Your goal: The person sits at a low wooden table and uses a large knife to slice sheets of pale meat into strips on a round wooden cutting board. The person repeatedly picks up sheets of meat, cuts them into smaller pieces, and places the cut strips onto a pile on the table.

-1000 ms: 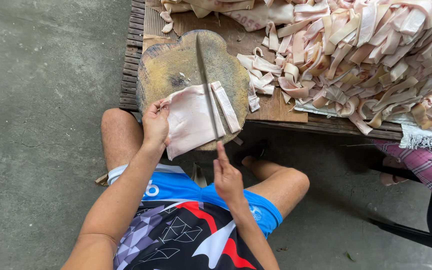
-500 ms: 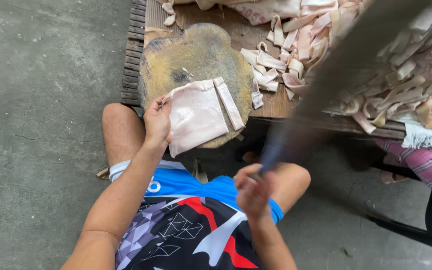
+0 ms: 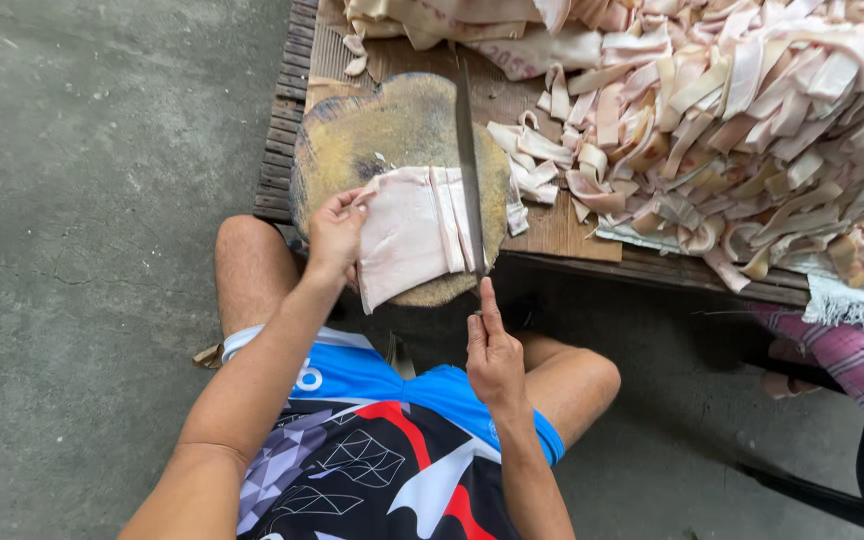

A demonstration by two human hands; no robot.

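A round wooden chopping block stands at the near edge of a low wooden platform. On it lies a pale pink slab of skin, with cut strips along its right side. My left hand presses the slab's left edge. My right hand grips the handle of a long cleaver, index finger stretched along it. The blade lies down across the slab's right edge, pointing away from me.
A big heap of cut pale strips covers the platform to the right and behind the block. The slatted platform edge borders grey concrete floor on the left. My bare knees sit under the block. A checked cloth lies at right.
One second ago the cleaver lay on the slab. Half a second ago my right hand had swung it up high to the right. Now it is down on the slab again.
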